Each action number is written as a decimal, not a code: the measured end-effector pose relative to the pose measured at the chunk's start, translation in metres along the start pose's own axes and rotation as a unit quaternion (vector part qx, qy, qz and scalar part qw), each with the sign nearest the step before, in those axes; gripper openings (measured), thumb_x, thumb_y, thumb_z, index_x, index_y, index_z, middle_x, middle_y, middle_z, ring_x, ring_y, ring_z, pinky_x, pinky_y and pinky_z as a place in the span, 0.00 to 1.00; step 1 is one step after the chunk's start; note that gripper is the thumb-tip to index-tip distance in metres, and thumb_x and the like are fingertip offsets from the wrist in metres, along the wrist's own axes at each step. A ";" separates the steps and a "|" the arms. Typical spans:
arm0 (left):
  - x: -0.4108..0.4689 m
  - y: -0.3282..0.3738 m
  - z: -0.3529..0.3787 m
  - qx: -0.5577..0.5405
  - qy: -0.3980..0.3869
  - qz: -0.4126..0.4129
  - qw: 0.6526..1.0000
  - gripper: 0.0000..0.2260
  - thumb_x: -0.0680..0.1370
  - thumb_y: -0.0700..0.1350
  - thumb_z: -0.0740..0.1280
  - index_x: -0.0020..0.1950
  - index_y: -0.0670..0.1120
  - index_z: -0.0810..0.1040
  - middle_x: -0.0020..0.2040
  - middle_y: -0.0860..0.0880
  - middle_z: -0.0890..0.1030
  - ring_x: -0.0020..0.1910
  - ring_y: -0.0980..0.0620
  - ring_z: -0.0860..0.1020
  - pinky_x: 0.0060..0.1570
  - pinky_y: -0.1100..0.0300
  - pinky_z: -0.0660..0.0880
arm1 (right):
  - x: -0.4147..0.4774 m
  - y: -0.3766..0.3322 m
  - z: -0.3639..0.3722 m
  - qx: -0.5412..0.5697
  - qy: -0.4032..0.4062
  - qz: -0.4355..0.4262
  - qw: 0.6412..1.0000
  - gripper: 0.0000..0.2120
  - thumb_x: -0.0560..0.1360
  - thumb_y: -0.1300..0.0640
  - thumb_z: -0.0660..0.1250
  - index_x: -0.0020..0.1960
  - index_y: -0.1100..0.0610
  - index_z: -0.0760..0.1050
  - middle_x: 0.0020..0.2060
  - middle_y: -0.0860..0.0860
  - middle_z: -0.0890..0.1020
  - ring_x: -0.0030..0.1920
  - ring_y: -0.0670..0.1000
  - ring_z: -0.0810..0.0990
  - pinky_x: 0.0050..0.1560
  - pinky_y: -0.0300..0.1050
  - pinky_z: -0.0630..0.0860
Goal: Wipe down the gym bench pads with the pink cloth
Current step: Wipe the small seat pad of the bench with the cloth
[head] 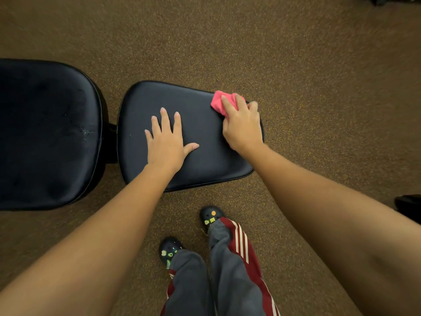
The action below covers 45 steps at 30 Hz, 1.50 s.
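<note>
Head view: the right hand (242, 124) grips the pink cloth (222, 103) at the far right corner of the seat pad (200, 142) — the left hand (166, 142) lies flat and open on this pad. Back pad (45, 133) is just beside, at left.

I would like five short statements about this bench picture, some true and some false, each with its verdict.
1. The right hand holds the pink cloth. True.
2. The left hand is curled into a fist. False: it rests flat, fingers spread, on the smaller pad.
3. The pink cloth is at the far right corner of the smaller pad. True.
4. The larger pad lies to the right of the smaller pad. False: it lies to the left, with a gap between them.
5. The person stands barefoot. False: the person wears black shoes.
</note>
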State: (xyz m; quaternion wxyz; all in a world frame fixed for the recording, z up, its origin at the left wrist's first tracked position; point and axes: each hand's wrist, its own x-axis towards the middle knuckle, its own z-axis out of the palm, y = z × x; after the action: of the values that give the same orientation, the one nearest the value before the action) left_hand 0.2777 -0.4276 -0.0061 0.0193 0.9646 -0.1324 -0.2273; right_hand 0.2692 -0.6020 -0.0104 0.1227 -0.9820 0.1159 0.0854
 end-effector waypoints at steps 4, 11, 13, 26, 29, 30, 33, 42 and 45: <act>0.000 0.000 0.001 0.003 -0.003 0.000 1.000 0.39 0.76 0.64 0.57 0.77 0.45 0.45 0.77 0.38 0.45 0.75 0.36 0.48 0.70 0.40 0.55 | -0.006 -0.003 0.006 0.023 0.021 0.033 0.999 0.25 0.76 0.59 0.57 0.73 0.54 0.63 0.72 0.58 0.64 0.59 0.62 0.67 0.60 0.52 0.64; 0.001 -0.001 -0.001 0.001 -0.009 0.001 1.000 0.39 0.76 0.64 0.57 0.77 0.45 0.44 0.77 0.39 0.44 0.75 0.36 0.48 0.71 0.40 0.55 | -0.030 0.002 0.014 0.019 0.039 0.062 0.997 0.25 0.76 0.59 0.58 0.73 0.55 0.63 0.71 0.60 0.65 0.57 0.63 0.68 0.58 0.53 0.66; 0.000 -0.001 -0.001 0.003 -0.006 0.004 1.000 0.39 0.76 0.64 0.57 0.77 0.45 0.45 0.77 0.39 0.45 0.75 0.36 0.48 0.71 0.40 0.55 | -0.019 0.007 0.009 0.017 0.030 0.082 0.996 0.25 0.77 0.58 0.57 0.74 0.54 0.61 0.71 0.59 0.64 0.60 0.62 0.66 0.60 0.53 0.64; -0.001 -0.003 -0.002 0.003 -0.004 0.009 1.000 0.38 0.76 0.64 0.56 0.77 0.45 0.45 0.77 0.39 0.45 0.75 0.36 0.49 0.70 0.40 0.55 | -0.044 0.016 0.011 0.025 0.034 0.092 0.995 0.24 0.77 0.58 0.58 0.73 0.54 0.62 0.71 0.59 0.64 0.59 0.62 0.67 0.60 0.54 0.65; -0.002 -0.002 -0.001 0.005 0.000 0.011 1.000 0.38 0.76 0.64 0.56 0.77 0.45 0.45 0.77 0.39 0.45 0.75 0.36 0.49 0.70 0.40 0.55 | -0.040 0.016 0.010 0.021 0.039 0.112 0.993 0.24 0.77 0.57 0.57 0.73 0.52 0.61 0.72 0.57 0.63 0.64 0.61 0.64 0.62 0.53 0.62; -0.002 -0.002 -0.001 0.006 0.002 0.011 1.000 0.38 0.76 0.64 0.56 0.77 0.45 0.45 0.77 0.39 0.45 0.75 0.36 0.49 0.70 0.40 0.55 | -0.041 0.014 0.011 0.029 0.046 0.119 0.991 0.24 0.77 0.57 0.57 0.73 0.52 0.62 0.72 0.56 0.63 0.67 0.60 0.62 0.64 0.53 0.60; -0.002 -0.003 0.000 0.006 0.000 0.008 1.000 0.38 0.76 0.64 0.56 0.77 0.45 0.45 0.77 0.39 0.45 0.75 0.36 0.49 0.70 0.40 0.55 | -0.057 0.005 0.020 0.058 0.064 0.111 0.990 0.25 0.76 0.60 0.58 0.73 0.56 0.63 0.72 0.59 0.63 0.74 0.61 0.56 0.70 0.56 0.54; -0.002 -0.002 -0.004 -0.013 -0.006 0.007 1.000 0.38 0.76 0.63 0.58 0.77 0.45 0.46 0.77 0.39 0.45 0.75 0.37 0.48 0.71 0.40 0.54 | -0.078 0.011 0.029 0.133 0.087 0.105 0.982 0.24 0.76 0.65 0.58 0.72 0.63 0.63 0.71 0.63 0.63 0.74 0.65 0.52 0.75 0.55 0.45; -0.003 -0.003 -0.003 -0.015 -0.002 0.008 1.000 0.38 0.76 0.63 0.58 0.77 0.45 0.46 0.77 0.39 0.45 0.75 0.37 0.48 0.71 0.40 0.54 | -0.077 0.010 0.033 0.162 0.095 0.154 0.970 0.24 0.77 0.64 0.56 0.73 0.62 0.61 0.73 0.63 0.60 0.75 0.64 0.50 0.75 0.55 0.45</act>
State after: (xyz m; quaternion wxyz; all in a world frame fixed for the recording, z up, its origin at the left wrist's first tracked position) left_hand 0.2774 -0.4237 -0.0030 0.0350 0.9627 -0.1371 -0.2305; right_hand 0.1883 -0.5869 -0.0288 0.2535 -0.9232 0.2888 -0.0099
